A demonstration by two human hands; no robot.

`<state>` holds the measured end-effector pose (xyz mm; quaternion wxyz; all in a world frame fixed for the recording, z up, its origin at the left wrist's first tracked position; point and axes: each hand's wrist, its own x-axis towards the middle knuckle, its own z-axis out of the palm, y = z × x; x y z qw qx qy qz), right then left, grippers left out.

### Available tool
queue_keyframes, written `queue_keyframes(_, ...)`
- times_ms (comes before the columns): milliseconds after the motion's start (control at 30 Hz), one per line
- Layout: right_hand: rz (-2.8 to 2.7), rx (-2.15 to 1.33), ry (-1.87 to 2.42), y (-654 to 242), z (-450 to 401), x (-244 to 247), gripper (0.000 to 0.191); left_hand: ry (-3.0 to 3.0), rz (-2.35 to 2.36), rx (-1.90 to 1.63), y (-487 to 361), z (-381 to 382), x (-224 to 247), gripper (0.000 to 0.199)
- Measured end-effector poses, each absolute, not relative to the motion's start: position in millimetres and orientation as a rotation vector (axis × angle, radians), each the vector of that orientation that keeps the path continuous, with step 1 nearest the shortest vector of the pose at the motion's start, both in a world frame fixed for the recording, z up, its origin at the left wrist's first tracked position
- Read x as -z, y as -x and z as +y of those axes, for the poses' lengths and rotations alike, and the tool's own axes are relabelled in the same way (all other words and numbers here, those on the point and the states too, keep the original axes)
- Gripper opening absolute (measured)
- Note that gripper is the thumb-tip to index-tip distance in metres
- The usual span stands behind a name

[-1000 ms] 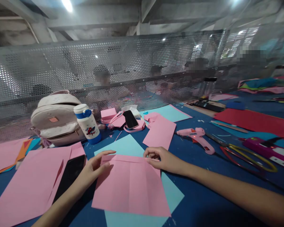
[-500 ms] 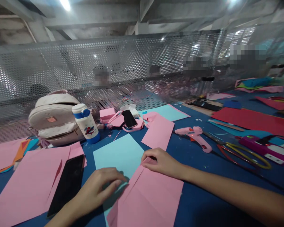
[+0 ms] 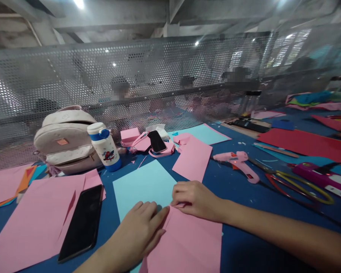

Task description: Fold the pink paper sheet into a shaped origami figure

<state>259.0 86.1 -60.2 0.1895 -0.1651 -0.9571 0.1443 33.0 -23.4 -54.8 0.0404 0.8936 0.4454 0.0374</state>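
A creased sheet of pink paper lies in front of me, partly over a light blue sheet. My right hand pinches its folded upper edge, the fingers curled over the fold. At the fold's left side, my left hand grips the paper's edge, with the index finger reaching almost to the right hand. My palms and fingers cover part of the fold. Just beyond the right hand is another pink piece of paper. A black phone lies on more pink paper left of my left hand.
A pink glue gun and scissors lie to the right, near a purple power strip. Behind stand a white backpack and a bottle, before a perforated metal screen. Red paper lies far right.
My left hand has moved right and up onto the paper's fold, close to the right hand. The right hand's fingers have curled lower, and the raised fold is flatter.
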Motion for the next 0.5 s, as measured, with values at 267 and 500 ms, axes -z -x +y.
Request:
queue_keyframes(267,-2.933,-0.09,0.271,-262.1,82.7,42.4,0.016,-2.722,1.325,-0.158,-32.6,-19.2,54.4,0.042)
queue_keyframes(500,-2.942,-0.304,0.362,-268.4,75.0,29.4,0.021,-2.741,1.262,-0.113,-34.4,-14.7,50.8,0.04)
